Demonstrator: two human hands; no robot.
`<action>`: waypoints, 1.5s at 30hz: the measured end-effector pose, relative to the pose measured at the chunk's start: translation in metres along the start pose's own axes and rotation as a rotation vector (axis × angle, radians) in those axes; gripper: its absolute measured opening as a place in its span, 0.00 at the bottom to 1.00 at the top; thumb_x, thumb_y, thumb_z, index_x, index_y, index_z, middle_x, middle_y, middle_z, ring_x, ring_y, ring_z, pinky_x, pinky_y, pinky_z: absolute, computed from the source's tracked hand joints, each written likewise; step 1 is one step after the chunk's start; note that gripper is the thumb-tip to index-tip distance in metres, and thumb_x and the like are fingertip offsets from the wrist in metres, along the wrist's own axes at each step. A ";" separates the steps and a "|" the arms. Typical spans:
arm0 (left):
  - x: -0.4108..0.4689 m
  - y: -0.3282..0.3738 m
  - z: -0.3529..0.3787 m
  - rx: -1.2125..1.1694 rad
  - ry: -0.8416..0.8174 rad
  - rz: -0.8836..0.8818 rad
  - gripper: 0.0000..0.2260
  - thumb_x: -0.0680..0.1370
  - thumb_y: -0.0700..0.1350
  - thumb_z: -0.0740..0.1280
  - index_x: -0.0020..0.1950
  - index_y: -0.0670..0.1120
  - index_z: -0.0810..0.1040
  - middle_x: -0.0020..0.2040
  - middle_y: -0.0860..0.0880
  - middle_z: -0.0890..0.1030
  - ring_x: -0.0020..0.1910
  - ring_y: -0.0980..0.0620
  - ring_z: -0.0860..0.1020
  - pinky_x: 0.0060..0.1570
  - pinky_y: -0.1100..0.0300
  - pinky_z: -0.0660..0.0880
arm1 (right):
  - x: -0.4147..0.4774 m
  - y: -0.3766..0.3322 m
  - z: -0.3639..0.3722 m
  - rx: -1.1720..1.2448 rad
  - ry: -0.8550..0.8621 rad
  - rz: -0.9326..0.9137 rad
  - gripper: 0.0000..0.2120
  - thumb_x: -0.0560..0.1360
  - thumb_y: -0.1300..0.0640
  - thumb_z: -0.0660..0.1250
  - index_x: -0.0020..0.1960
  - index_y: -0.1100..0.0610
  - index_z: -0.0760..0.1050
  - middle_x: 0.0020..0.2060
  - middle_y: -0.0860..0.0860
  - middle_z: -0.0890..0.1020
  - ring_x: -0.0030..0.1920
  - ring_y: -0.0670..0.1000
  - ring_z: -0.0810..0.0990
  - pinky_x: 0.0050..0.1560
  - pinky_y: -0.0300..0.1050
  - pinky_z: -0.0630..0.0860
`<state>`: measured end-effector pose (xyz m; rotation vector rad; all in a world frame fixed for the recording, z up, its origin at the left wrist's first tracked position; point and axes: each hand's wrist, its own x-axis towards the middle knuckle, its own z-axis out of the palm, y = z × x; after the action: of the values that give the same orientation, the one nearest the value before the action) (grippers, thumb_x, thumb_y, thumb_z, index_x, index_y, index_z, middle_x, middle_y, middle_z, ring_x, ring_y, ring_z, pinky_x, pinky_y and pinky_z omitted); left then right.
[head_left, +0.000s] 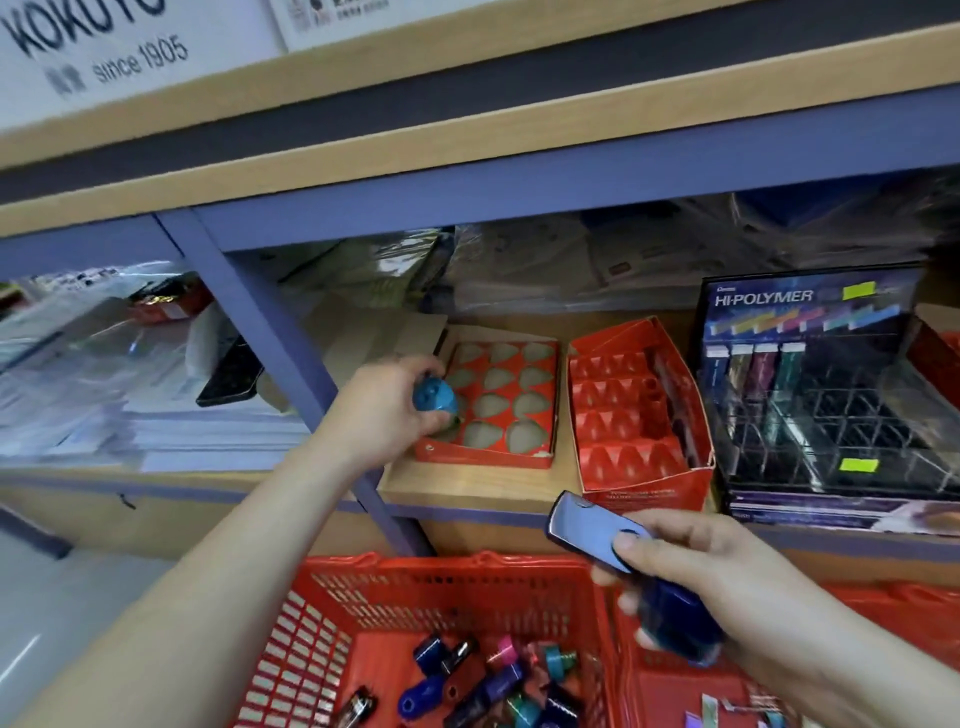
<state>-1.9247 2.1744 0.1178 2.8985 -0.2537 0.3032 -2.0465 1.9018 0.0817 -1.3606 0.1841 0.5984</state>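
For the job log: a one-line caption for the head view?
Left hand holds a blue sharpener at the red tray; right hand grips a dark blue case.

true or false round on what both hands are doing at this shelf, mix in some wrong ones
1. The left hand grips a small blue object at the red tray. True.
2. Every hole in that tray is filled. False: the holes in view are empty.
3. The right hand holds nothing. False: it grips a dark blue item.
4. The red basket below has small items in it. True.
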 end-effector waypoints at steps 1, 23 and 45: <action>0.003 -0.001 0.005 -0.012 -0.020 0.019 0.21 0.71 0.51 0.75 0.62 0.50 0.77 0.53 0.48 0.81 0.51 0.49 0.78 0.43 0.62 0.67 | -0.003 0.000 -0.004 0.008 -0.011 0.005 0.07 0.73 0.59 0.70 0.47 0.61 0.84 0.43 0.62 0.85 0.34 0.53 0.79 0.33 0.48 0.77; -0.033 0.066 -0.004 -0.515 -0.197 -0.049 0.10 0.80 0.50 0.65 0.56 0.49 0.82 0.46 0.52 0.85 0.43 0.53 0.81 0.47 0.52 0.79 | -0.010 -0.010 -0.014 0.250 -0.100 -0.067 0.12 0.72 0.56 0.68 0.53 0.56 0.84 0.46 0.61 0.84 0.36 0.54 0.79 0.36 0.49 0.78; -0.072 0.235 -0.010 -0.760 -0.229 0.292 0.07 0.72 0.50 0.72 0.48 0.54 0.77 0.38 0.55 0.81 0.35 0.55 0.77 0.39 0.59 0.75 | -0.087 -0.037 -0.099 0.323 0.217 -0.340 0.21 0.67 0.43 0.69 0.45 0.62 0.83 0.43 0.58 0.85 0.45 0.55 0.84 0.48 0.47 0.82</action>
<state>-2.0409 1.9617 0.1570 2.1327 -0.6673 -0.0794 -2.0796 1.7787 0.1311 -1.1067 0.2090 0.1271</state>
